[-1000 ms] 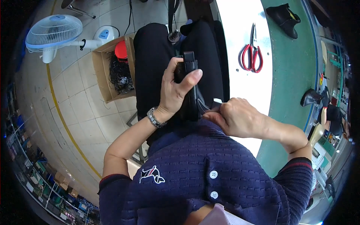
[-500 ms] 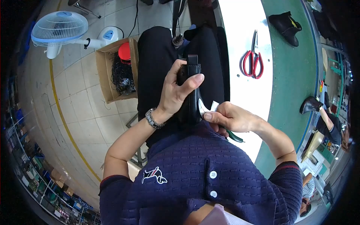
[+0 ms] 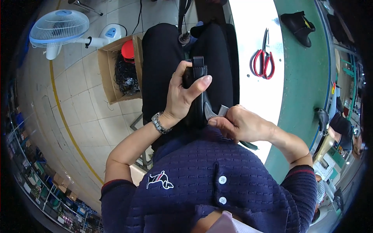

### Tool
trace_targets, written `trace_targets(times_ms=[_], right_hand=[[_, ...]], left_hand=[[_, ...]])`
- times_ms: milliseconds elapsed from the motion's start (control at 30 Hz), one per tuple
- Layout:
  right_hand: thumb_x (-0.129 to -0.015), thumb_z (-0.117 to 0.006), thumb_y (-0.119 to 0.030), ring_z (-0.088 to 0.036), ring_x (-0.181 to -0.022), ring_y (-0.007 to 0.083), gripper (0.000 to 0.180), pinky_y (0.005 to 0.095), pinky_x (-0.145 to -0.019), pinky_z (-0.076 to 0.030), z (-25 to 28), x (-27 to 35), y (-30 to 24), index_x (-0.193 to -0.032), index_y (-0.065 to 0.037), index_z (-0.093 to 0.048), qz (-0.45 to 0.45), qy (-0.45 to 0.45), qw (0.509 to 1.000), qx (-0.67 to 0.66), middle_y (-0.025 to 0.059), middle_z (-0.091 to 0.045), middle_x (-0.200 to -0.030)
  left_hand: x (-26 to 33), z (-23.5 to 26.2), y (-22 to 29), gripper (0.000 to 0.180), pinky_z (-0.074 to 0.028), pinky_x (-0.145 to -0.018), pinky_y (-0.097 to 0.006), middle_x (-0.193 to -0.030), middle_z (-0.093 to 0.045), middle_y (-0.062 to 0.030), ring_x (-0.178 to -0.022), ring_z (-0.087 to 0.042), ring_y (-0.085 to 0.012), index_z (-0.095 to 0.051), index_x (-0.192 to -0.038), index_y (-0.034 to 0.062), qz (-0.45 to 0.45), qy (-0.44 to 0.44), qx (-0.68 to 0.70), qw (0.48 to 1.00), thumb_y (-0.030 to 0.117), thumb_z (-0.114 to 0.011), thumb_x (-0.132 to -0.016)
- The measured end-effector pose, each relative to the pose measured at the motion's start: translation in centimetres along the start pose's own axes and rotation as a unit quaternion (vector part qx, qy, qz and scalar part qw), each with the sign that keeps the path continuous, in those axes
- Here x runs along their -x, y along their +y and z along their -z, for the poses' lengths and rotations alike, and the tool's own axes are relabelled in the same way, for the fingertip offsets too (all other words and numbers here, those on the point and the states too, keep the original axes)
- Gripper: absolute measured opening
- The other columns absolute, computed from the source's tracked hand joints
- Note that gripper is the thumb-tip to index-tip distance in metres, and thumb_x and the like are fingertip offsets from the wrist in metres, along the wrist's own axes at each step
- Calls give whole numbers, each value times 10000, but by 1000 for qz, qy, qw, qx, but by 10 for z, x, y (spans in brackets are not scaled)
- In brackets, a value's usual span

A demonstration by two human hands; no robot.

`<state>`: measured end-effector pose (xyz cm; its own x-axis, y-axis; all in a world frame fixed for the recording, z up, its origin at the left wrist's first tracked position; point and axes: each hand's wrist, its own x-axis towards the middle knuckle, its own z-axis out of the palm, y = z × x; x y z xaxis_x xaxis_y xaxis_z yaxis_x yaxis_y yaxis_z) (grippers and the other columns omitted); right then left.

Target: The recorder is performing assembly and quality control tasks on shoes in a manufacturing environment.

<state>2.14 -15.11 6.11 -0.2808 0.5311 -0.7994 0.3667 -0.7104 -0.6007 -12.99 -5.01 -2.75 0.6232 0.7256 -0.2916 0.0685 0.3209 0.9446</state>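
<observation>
Two hands at one black strap (image 3: pixel 199 93), held above the lap, between black trousers (image 3: pixel 159 58) and dark blue sweater (image 3: pixel 217 178). Left hand (image 3: pixel 182 97) wrapped around the strap from the left side, fingers closed on it, thumb pressed across its upper part. Long axis of the strap running away from the body, folded top end far, lower end near the chest. Right hand (image 3: pixel 243 124) close to that lower end, just right of it, fingers pinched together on a small grey piece (image 3: pixel 213 112) touching the strap edge; exact kind of piece not clear. Left hand higher on the strap, right hand nearer to the body. On the white table (image 3: pixel 252 31) at the right, red scissors (image 3: pixel 264 58), well apart from both hands. Further right, on the green surface (image 3: pixel 303 77), a black shoe part (image 3: pixel 299 23). On the tiled floor at the left, an open brown cardboard box (image 3: pixel 107 73) with black cords and something red inside, and beside it a white and blue fan (image 3: pixel 58 29).
</observation>
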Motion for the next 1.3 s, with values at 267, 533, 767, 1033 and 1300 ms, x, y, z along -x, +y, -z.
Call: trace_targets(times_ms=[267, 533, 767, 1033, 1300], right_hand=[[-971, -506, -416, -529, -348, 163, 591, 272, -333, -362, -22, -9, 12, -571, 9, -598, 88, 177, 977, 83, 55, -496, -416], [-959, -470, -529, -563, -434, 122, 626, 244, -439, -442, 4, -18, 19, -597, -34, -594, 86, 79, 980, -164, 36, -556, -505], [-957, -470, -531, -571, -426, 122, 638, 249, -444, -449, 5, -12, 26, -585, -29, -601, 76, 50, 994, -65, 30, -558, -479], [-973, -496, -433, -605, -442, 152, 507, 283, -431, -468, -13, 5, -3, -760, -26, -712, 56, 147, 965, 210, 77, -569, -483], [-926, -535, -517, -567, -432, 121, 572, 223, -424, -447, -10, 1, 27, -676, -20, -668, 54, 89, 991, -83, 28, -566, -488]], left_hand=[[-11, -1, 4, 363, -395, -631, -222, -744, -485, 35, -680, -450, -49, -531, -850, 70, 9, 34, 53, 998, 378, -719, -812], [-35, 4, 2, 205, -414, -646, -188, -821, -538, 70, -725, -497, -15, -594, -931, 110, 47, -10, 86, 995, 289, -677, -877], [-30, -1, 2, 226, -416, -669, -179, -842, -556, 68, -743, -505, -11, -602, -964, 100, 24, -8, 101, 995, 296, -678, -883], [-19, -2, 1, 310, -398, -677, -202, -778, -530, 56, -717, -467, -29, -543, -847, 92, 9, 27, 85, 996, 347, -720, -848], [-12, 3, -2, 338, -340, -620, -212, -733, -427, 63, -683, -384, -37, -496, -824, 89, -86, 5, 55, 995, 377, -655, -900]])
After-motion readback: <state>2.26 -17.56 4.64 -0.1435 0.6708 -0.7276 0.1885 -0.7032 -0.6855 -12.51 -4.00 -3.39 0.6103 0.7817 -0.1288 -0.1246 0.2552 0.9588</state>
